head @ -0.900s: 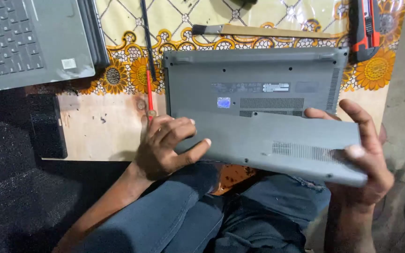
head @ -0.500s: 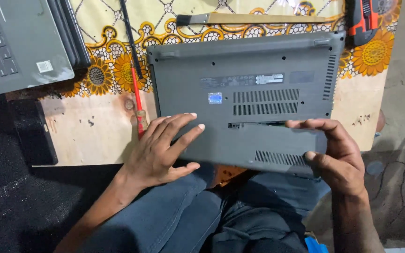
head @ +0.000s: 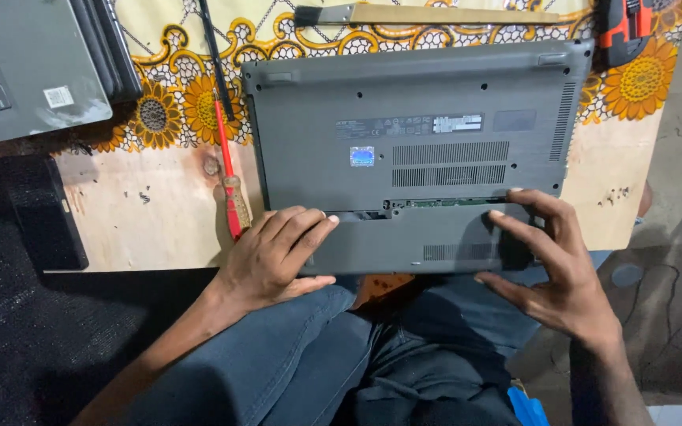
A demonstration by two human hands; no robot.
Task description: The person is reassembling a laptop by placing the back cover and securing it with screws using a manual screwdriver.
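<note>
1. An upturned grey laptop [head: 412,134] lies bottom-up on a wooden board [head: 159,213] at the centre of the view, its vents and sticker facing the camera.
2. A long grey battery [head: 412,241] sits in its bay along the laptop's 6 o'clock edge, with a narrow gap showing at its 12 o'clock side.
3. The left hand [head: 278,256] rests flat on the battery's 9 o'clock end, fingers spread and pressing, not curled around anything.
4. The right hand [head: 554,268] lies on the battery's 3 o'clock end, fingertips on its upper edge, thumb at the lower edge; a loose pinch rather than a closed grasp.
5. A red-shafted screwdriver [head: 229,173] with a wooden handle lies just beside the laptop at 9 o'clock, near the left hand.
6. A second laptop [head: 25,71] sits at 10 o'clock, keyboard up.
7. A brush [head: 428,14] lies at 12 o'clock on a flowered cloth [head: 625,87].
8. An orange-and-black tool [head: 625,28] sits at 1 o'clock.
</note>
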